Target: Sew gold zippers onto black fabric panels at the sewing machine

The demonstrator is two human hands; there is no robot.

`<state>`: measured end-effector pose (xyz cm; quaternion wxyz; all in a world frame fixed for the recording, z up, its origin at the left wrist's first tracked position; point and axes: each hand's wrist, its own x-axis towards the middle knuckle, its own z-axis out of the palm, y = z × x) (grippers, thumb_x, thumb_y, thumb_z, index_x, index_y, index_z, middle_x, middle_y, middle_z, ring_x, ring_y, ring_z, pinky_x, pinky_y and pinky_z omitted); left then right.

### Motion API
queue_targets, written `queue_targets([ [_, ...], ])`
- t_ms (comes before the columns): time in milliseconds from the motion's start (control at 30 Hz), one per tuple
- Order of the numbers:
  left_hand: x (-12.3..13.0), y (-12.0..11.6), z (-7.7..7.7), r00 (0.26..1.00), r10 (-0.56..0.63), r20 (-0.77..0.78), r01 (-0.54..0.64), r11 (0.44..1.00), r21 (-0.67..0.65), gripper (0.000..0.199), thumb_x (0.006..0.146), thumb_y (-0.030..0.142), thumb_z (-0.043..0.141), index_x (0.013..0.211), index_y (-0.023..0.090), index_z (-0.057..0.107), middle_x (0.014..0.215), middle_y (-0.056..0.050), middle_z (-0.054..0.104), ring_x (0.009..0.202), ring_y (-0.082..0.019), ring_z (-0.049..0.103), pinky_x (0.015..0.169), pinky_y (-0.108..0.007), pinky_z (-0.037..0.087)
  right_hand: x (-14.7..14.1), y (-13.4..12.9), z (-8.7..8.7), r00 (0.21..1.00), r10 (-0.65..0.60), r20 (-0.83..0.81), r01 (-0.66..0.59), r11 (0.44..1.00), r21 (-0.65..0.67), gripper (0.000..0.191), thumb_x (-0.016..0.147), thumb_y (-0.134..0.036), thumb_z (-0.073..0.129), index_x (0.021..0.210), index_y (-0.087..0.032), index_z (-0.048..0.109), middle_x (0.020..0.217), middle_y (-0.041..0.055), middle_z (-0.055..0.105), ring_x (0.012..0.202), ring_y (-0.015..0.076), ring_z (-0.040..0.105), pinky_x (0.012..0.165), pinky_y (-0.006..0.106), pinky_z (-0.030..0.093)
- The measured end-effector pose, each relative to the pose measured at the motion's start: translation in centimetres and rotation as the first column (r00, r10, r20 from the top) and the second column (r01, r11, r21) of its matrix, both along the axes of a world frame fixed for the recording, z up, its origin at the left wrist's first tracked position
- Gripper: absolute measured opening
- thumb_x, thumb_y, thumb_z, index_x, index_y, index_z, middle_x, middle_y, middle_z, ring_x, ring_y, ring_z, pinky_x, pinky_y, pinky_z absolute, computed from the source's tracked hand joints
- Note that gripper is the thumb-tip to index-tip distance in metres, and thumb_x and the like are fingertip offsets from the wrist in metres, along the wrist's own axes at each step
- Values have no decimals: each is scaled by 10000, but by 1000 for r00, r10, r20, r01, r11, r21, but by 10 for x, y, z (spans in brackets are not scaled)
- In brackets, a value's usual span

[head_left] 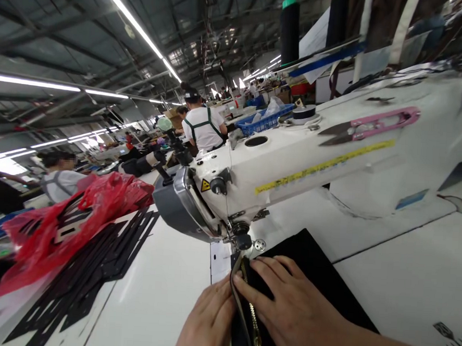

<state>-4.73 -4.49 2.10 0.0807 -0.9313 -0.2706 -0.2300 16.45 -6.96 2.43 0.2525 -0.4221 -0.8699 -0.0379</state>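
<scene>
A black fabric piece [308, 256] lies under the needle area of a white sewing machine [294, 166]. Along its left side runs a zipper [254, 320] with gold metal teeth, beside a narrow dark strip with a pale edge. My left hand [210, 318] is closed at that strip, its fingers pressed together and the fingertips partly hidden. My right hand [297, 307] lies over the fabric with fingers spread, one fingertip against the strip near the zipper. Both hands are just in front of the presser foot [242, 241].
Dark cut pieces [104, 259] and a red plastic bag [84, 206] lie on the left. Pink-handled snips [382, 125] rest on the machine arm. Behind are a blue basket [263, 120], black thread cones [289, 35] and a person [202, 124] in white.
</scene>
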Motion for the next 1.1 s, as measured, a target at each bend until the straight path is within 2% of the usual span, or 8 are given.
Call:
queue_targets([
  [200, 3, -3, 5, 995, 14, -95, -14, 1000, 3, 291, 926, 136, 350, 1146, 103, 538, 1186, -152, 601, 1112, -227, 567, 873, -332, 533, -3, 1, -2, 999, -5, -37, 5, 1000, 2, 406, 883, -266, 435, 1271, -156, 481, 1227, 95, 551, 1105, 228, 484, 975, 407, 325],
  [300, 6, -5, 10, 998, 16, -62, -16, 1000, 8, 284, 929, 128, 351, 1147, 93, 530, 1186, -158, 598, 1116, -225, 561, 881, -350, 529, -1, 1, -2, 1000, -26, -17, 27, 999, 27, 388, 867, -205, 425, 1240, -141, 512, 1240, 96, 554, 1130, 210, 494, 987, 386, 353],
  [467, 13, -8, 11, 999, 49, 20, -50, 998, 25, 265, 941, 147, 361, 1111, 98, 559, 1169, -177, 600, 1123, -254, 551, 858, -403, 533, 9, -2, -6, 991, 23, 132, -47, 983, 178, 514, 789, -156, 446, 1303, -125, 455, 1337, 97, 473, 1237, 222, 416, 991, 385, 388],
  [700, 18, -9, 8, 995, 97, 38, -98, 995, 32, 287, 956, 159, 345, 1065, 96, 604, 1160, -172, 614, 1074, -256, 592, 811, -386, 554, 13, 3, -10, 987, 39, 156, -83, 954, 286, 562, 783, -151, 442, 1344, -142, 407, 1328, 92, 482, 1252, 205, 405, 991, 378, 407],
  [1000, 20, -8, 3, 990, 130, 49, -133, 990, 48, 283, 951, 160, 357, 1055, 95, 612, 1165, -155, 617, 1062, -261, 602, 786, -364, 562, 15, 5, -6, 971, 39, 234, -121, 929, 349, 578, 786, -158, 411, 1356, -69, 371, 1304, 123, 499, 1231, 204, 432, 917, 352, 475],
  [1100, 22, -9, 3, 989, 133, 57, -138, 985, 100, 290, 953, 158, 348, 1037, 87, 617, 1138, -153, 632, 1031, -264, 619, 768, -363, 566, 14, 6, -6, 968, 47, 245, -132, 931, 341, 574, 786, -165, 411, 1351, -67, 381, 1300, 126, 503, 1222, 212, 444, 909, 351, 482],
])
